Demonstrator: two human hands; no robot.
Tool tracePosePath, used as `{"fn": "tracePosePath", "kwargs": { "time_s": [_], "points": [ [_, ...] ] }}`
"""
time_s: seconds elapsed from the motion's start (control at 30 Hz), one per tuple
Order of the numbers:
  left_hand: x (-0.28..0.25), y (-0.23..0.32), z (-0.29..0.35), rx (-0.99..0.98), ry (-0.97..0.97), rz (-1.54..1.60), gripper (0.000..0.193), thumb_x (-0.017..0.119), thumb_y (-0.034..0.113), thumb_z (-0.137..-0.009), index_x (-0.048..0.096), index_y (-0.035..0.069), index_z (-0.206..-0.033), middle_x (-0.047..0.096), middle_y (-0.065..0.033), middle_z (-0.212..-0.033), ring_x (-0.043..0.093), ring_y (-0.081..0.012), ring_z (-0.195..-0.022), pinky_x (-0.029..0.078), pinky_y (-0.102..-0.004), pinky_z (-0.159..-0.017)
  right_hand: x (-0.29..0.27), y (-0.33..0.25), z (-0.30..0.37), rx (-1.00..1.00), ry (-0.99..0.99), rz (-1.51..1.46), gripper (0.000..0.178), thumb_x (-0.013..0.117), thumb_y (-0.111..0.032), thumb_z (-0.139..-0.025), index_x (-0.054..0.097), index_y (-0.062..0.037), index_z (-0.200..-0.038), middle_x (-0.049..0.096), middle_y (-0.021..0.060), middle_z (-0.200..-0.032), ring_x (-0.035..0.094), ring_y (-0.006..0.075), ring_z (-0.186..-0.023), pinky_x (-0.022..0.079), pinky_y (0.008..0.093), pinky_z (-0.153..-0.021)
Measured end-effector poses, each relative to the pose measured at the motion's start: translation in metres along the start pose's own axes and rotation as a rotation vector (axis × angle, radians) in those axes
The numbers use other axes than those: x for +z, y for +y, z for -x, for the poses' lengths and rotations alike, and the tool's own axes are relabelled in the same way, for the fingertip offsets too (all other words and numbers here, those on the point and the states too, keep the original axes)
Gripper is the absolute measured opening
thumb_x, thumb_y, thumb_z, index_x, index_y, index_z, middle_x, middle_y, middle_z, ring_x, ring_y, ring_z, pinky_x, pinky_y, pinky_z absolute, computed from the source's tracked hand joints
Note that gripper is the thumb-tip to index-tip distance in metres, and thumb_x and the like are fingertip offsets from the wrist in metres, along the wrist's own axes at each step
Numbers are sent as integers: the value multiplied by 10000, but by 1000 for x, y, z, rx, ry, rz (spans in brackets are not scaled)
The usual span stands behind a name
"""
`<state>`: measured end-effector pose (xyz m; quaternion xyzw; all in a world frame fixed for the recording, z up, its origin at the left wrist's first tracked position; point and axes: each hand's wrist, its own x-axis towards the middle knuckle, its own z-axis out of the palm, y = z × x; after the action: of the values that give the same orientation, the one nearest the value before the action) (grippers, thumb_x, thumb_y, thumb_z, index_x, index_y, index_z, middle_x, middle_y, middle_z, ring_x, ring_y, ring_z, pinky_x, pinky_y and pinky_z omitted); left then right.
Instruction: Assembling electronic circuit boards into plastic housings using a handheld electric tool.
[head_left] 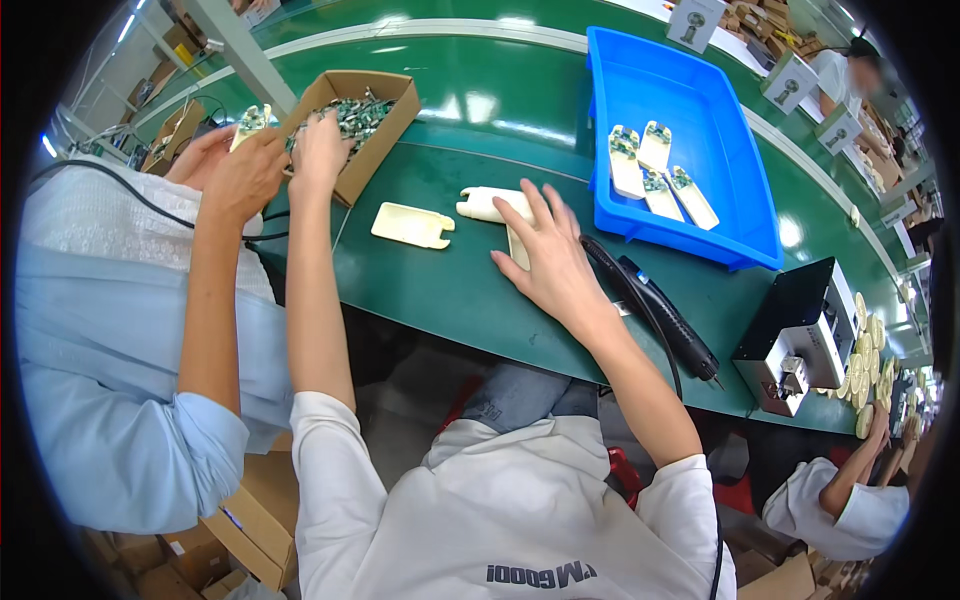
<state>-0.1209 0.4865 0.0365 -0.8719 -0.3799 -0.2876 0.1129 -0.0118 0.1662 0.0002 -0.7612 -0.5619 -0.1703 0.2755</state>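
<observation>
Cream casing [483,204] lies partly under the spread right fingers [539,208]; what the left fingers [322,133] hold, I cannot tell.

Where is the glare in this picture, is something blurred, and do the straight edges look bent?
Head view: white glare shows on the green table, between box and blue tray and right of the tray; head view: the right hand looks slightly blurred; head view: the pale strip bows, and the picture's corners are black.
</observation>
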Motion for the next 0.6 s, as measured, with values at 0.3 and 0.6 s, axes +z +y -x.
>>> {"fn": "tracePosePath", "kwargs": {
  "time_s": [0.3, 0.6],
  "points": [
    [-116, 16, 10, 1262, -165, -861, 272, 601, 187, -887, 644, 1, -1081, 679, -117, -1039, 612, -221, -1052, 499, -319, -806, -27, 7, 12, 191, -253, -300, 475, 695, -107, -792, 569, -89, -1250, 533, 139, -1293, 528, 335, -1165, 477, 416, -962],
    [-44, 78, 34, 1528, 33, -933, 126, 604, 165, -853, 672, 92, -929, 637, -27, -901, 579, -169, -977, 456, -271, -797, -26, 12, 12, 180, -252, -341, 456, 696, -97, -788, 575, -77, -1227, 547, 115, -1235, 542, 314, -1126, 478, 408, -945]
  ]
}}
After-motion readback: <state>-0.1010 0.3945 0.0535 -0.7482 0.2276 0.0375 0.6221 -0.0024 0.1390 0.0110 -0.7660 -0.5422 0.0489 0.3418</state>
